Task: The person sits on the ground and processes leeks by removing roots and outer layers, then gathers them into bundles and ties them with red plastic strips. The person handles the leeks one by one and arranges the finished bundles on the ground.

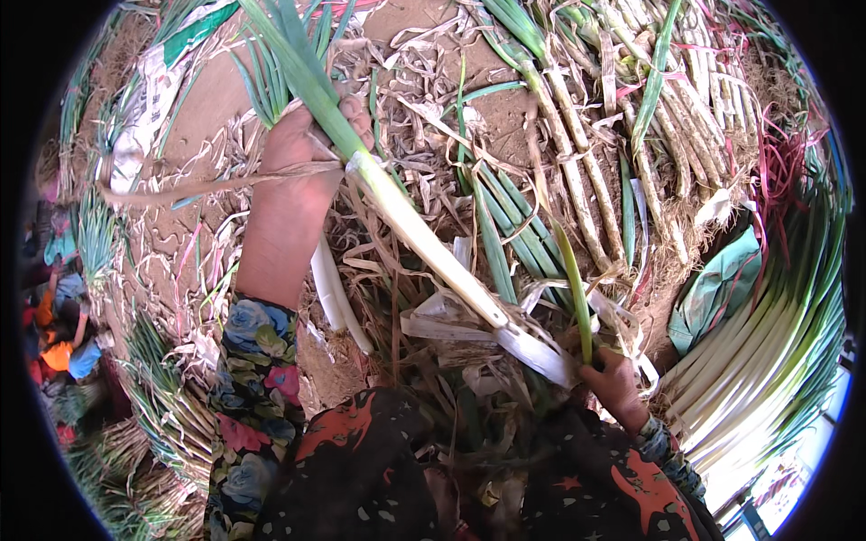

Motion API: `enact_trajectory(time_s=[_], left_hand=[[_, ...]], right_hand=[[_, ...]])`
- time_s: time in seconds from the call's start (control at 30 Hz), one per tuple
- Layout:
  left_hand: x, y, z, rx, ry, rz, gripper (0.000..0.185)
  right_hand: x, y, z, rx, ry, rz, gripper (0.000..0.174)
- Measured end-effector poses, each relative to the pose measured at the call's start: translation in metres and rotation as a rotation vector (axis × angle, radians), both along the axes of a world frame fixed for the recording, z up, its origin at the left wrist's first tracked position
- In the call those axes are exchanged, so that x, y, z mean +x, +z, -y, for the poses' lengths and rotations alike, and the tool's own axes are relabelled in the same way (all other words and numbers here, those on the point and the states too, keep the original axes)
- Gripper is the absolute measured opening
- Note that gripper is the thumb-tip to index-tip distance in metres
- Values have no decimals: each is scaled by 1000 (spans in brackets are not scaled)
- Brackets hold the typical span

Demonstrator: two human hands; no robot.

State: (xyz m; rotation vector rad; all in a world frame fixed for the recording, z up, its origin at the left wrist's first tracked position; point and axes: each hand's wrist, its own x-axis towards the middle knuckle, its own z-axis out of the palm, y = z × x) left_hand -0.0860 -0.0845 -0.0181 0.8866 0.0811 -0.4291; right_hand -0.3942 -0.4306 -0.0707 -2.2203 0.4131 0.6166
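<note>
My left hand (308, 138) is closed around the lower green leaves of a long green onion (423, 233). The stalk slants down to the right across my lap, its white shaft mostly bare. Near its lower end my right hand (616, 389) pinches a strip of yellow-green leaf (574, 291), with dry, papery skins (619, 324) hanging beside the fingers. A withered strip (223, 186) trails left from the stalk by my left wrist. Below my left forearm, two white onion shafts (331, 297) lie on the ground.
Unpeeled green onions with soil and roots (575, 162) lie ahead on the right. A pile of clean white-shafted onions (737, 365) is at the right, beside a green cloth or bag (718, 291). Dry husks (426, 142) litter the soil. Other people (64, 331) are at the far left.
</note>
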Motion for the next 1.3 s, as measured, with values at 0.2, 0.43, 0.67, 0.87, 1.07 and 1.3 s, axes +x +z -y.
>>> enact_trajectory(time_s=[0.2, 0.43, 0.67, 0.87, 1.07, 1.3], left_hand=[[5, 5, 17, -179, -131, 112, 28], [5, 19, 32, -75, -110, 131, 27], [-1, 27, 49, 218, 315, -132, 32], [-8, 26, 49, 189, 438, -180, 22], [-22, 28, 63, 153, 277, -227, 18], [-24, 12, 41, 141, -11, -70, 15]], right_hand=[[53, 27, -21, 45, 31, 319, 49], [120, 39, -85, 545, 164, 430, 45], [127, 30, -76, 810, -34, 35, 27], [126, 32, -77, 830, -82, -98, 34], [125, 35, -95, 623, -17, 196, 46], [134, 38, -71, 754, -32, 144, 24]])
